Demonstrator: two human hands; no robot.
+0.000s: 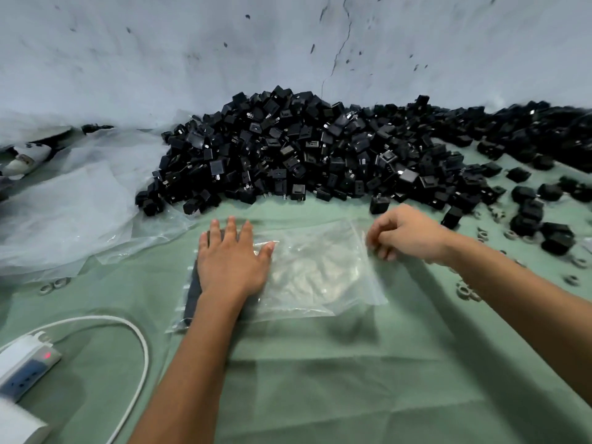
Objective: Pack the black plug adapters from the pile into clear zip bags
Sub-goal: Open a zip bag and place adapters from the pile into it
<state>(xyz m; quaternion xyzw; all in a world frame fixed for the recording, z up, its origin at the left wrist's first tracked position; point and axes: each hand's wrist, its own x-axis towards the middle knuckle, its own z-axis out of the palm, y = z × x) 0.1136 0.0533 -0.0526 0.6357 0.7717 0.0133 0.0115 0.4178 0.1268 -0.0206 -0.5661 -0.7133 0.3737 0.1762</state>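
Observation:
A large pile of black plug adapters [298, 155] lies on the green cloth against the wall. In front of it a clear zip bag [317, 270] lies flat, its left end dark with black adapters [192, 296] inside. My left hand [232, 257] presses flat, fingers straight, on that filled end. My right hand [403, 233] has curled fingers pinching the bag's right edge near its zip strip. Most of the packed adapters are hidden under my left hand and forearm.
Crumpled clear plastic sheeting [73, 200] spreads at the left. A white power strip [24, 366] with a red light and its white cable [137, 341] lie at the lower left. Loose adapters [531, 206] and small grey rings [467, 293] scatter at the right.

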